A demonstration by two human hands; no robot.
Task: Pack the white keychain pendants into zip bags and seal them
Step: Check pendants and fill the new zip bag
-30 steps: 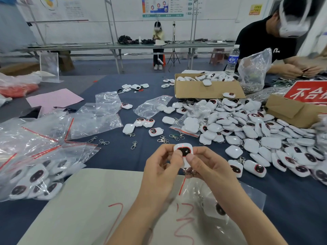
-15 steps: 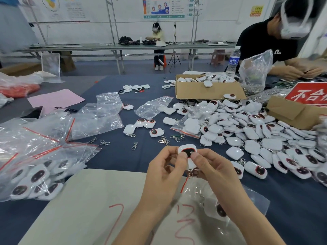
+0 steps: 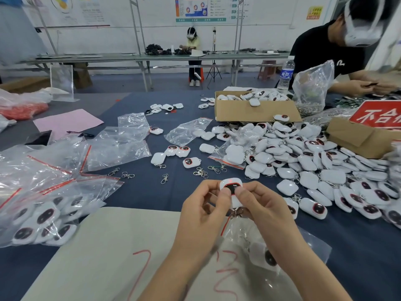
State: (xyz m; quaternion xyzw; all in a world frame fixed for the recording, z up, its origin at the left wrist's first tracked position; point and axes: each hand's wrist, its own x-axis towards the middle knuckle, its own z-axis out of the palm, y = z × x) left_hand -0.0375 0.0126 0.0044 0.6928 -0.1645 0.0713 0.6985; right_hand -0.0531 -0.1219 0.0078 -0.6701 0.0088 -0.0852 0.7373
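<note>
The left hand (image 3: pixel 204 211) and the right hand (image 3: pixel 267 211) sit slightly further right than a second ago, and the white pendant (image 3: pixel 230 186) pinched between them goes along. Both thumbs now crowd in over the lower part of its dark face, where earlier they gripped nearer the white side edges and left more of the face showing. A small red spot shows at the pendant's top edge (no such spot can be made out in the earlier pictures). The zip bag (image 3: pixel 240 235) hanging below the hands, with a second pendant (image 3: pixel 267 255) inside it, drifts slightly to the right too.
</note>
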